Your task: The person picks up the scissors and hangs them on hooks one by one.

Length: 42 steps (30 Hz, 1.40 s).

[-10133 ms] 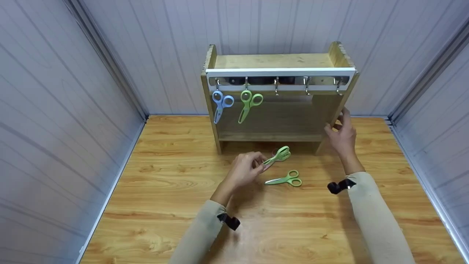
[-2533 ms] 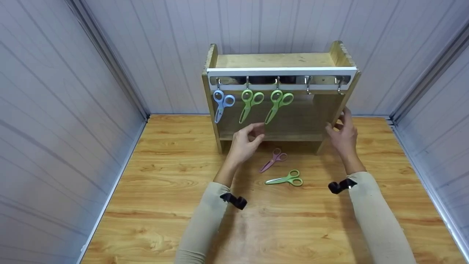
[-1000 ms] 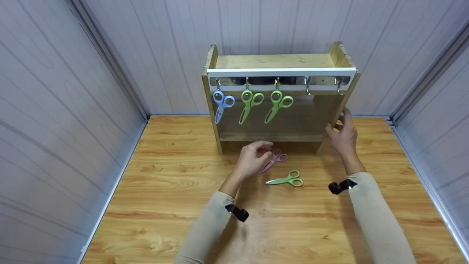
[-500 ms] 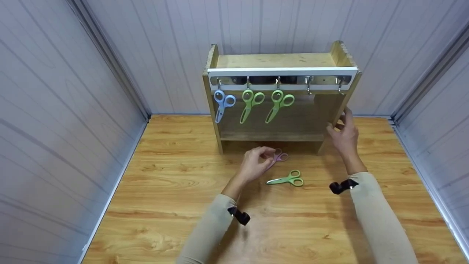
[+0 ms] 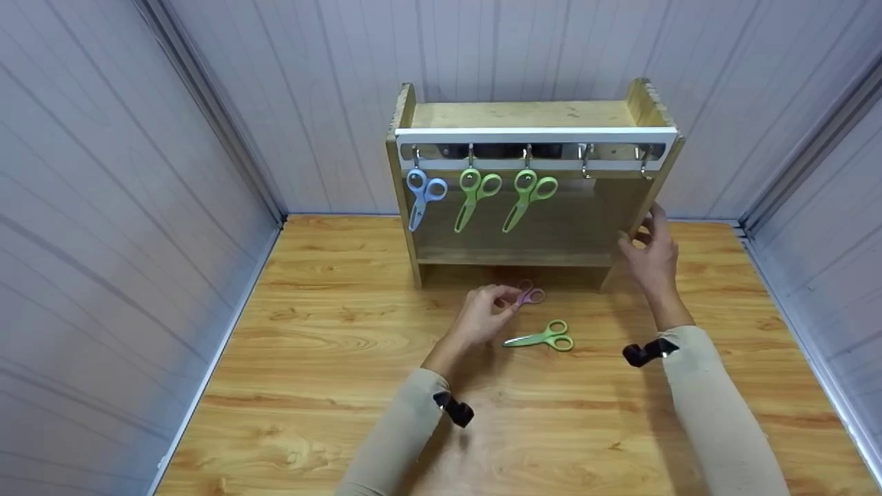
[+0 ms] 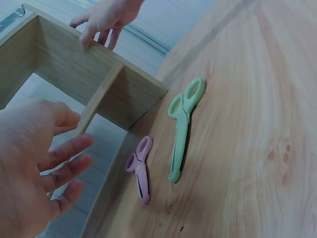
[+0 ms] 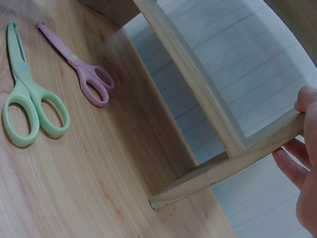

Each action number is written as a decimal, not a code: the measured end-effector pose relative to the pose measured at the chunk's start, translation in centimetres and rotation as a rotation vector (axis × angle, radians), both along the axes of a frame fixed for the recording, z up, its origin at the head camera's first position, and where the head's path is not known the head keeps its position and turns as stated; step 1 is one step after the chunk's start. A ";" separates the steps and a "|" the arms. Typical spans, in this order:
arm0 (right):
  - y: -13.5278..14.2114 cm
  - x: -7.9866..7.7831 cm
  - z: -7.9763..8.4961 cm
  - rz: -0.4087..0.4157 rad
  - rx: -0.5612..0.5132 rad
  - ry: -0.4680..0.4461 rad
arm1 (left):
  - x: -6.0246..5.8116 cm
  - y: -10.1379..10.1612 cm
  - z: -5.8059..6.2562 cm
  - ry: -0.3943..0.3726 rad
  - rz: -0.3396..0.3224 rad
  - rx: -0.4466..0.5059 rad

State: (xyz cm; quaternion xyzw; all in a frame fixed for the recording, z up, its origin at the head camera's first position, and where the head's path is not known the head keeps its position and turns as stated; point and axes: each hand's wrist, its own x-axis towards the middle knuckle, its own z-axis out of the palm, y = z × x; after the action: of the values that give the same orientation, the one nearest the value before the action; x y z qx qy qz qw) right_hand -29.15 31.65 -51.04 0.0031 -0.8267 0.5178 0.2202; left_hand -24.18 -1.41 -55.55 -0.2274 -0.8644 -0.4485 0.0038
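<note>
My left hand (image 5: 484, 313) reaches low over the pink scissors (image 5: 531, 296) in the head view. In the left wrist view its fingers (image 6: 67, 168) are spread and hold nothing, with the pink scissors flat on the wood surface beside them. Green scissors (image 5: 541, 337) lie just in front of the pink pair, blades to the left. My right hand (image 5: 651, 255) grips the right side panel of the wooden shelf (image 5: 513, 256), thumb on the front edge and fingers behind. Blue scissors (image 5: 420, 196) and two green scissors (image 5: 468, 196) hang by finger loops from the shelf's hooks.
A white hook rail (image 5: 537, 132) spans the shelf's upper front. Its two right hooks (image 5: 645, 165) carry nothing. Pale panel walls (image 5: 124, 207) enclose the wood-grain surface (image 5: 310, 386) at the back and sides.
A third pair of scissors, green, has gone from my left hand onto the middle hook. My left hand has since come down to the pink scissors. The right hand keeps its grip.
</note>
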 end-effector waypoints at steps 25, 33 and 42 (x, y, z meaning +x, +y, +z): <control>0.2 -0.2 -0.7 -0.012 0.038 0.010 | -1.0 1.3 -5.5 0.228 -0.070 -0.323; 0.3 -0.3 -0.7 -0.006 0.026 -0.014 | -2.0 2.0 -8.8 0.293 -0.073 -0.410; 0.4 -0.4 -0.7 0.002 0.000 -0.025 | -0.1 1.9 -5.9 0.277 -0.078 -0.502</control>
State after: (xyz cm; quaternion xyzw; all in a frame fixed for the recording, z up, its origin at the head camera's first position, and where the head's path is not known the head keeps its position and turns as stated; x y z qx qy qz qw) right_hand -29.55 32.02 -51.76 -0.0023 -0.8294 0.5179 0.2095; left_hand -24.31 0.49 -61.40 -0.3134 -0.9302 -0.1851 0.0481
